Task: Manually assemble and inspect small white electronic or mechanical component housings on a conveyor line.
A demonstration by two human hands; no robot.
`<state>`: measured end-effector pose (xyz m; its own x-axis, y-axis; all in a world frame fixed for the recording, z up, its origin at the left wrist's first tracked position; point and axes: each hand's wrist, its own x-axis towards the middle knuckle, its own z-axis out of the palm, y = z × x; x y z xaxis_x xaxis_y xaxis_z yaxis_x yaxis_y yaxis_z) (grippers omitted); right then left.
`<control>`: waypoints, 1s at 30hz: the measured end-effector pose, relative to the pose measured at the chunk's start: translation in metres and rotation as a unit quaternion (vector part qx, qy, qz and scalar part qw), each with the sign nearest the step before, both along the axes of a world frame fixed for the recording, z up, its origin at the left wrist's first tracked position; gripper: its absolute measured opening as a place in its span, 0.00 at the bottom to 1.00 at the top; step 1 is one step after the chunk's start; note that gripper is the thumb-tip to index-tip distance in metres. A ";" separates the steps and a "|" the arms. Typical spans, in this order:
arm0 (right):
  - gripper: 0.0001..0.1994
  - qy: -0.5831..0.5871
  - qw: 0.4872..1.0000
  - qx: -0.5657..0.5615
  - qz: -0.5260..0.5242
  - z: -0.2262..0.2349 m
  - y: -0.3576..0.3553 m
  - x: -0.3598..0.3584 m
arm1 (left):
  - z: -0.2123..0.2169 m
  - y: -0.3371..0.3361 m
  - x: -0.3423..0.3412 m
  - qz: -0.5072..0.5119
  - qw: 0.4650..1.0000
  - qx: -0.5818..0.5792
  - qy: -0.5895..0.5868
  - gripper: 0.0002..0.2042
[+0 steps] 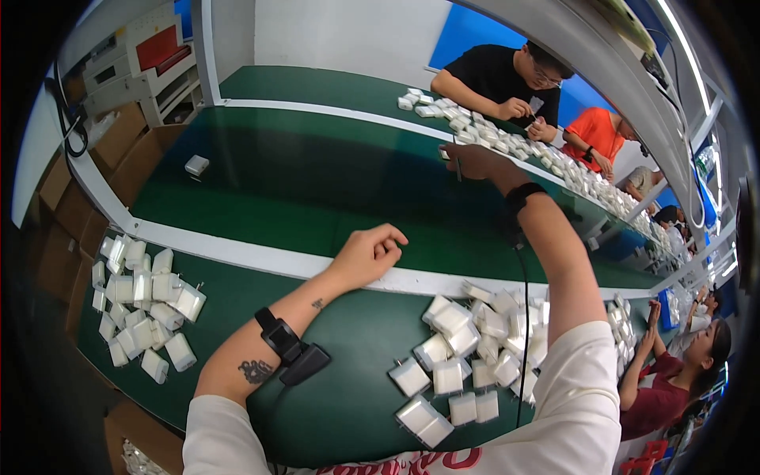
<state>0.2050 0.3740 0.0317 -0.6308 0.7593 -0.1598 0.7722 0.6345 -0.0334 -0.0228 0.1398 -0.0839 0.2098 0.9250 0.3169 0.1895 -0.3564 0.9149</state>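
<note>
White boxy plastic block (445,154) pinched by right hand (477,162); left hand (366,255) loosely half-curled

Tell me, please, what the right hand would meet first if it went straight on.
Probably the far white rail, with white blocks beyond it; depth is unclear, so the right hand may pass above it.
</note>
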 end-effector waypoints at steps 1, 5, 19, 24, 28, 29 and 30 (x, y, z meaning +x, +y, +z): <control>0.23 -0.008 1.000 0.013 -0.012 -0.013 0.013 0.001 | 0.000 0.001 0.001 0.006 1.000 -0.004 0.005 0.09; 0.29 -0.008 0.999 0.018 -0.029 -0.050 0.052 0.006 | 0.005 -0.001 -0.001 0.034 0.999 -0.026 0.022 0.10; 0.16 0.270 0.956 -0.113 0.028 -0.004 -0.026 -0.009 | 0.006 -0.003 0.001 0.102 0.994 0.038 0.001 0.08; 0.15 0.550 0.730 -0.406 0.024 0.042 -0.160 -0.001 | 0.043 -0.025 0.008 0.143 0.970 0.196 -0.029 0.33; 0.14 0.640 0.607 -0.468 0.055 0.048 -0.241 0.015 | 0.082 -0.048 0.024 0.043 0.958 0.251 -0.132 0.43; 0.14 0.658 0.592 -0.462 0.062 0.043 -0.257 0.017 | 0.090 -0.055 0.026 0.001 0.959 0.255 -0.125 0.43; 0.15 0.665 0.590 -0.454 0.067 0.041 -0.270 0.022 | 0.098 -0.064 0.029 -0.044 0.958 0.258 -0.118 0.43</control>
<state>0.2274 0.1044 0.0724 -0.7013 0.6709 0.2408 -0.3740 -0.0587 -0.9256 0.0061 0.0762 0.0143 0.1456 0.6139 0.7758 -0.0514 -0.7784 0.6256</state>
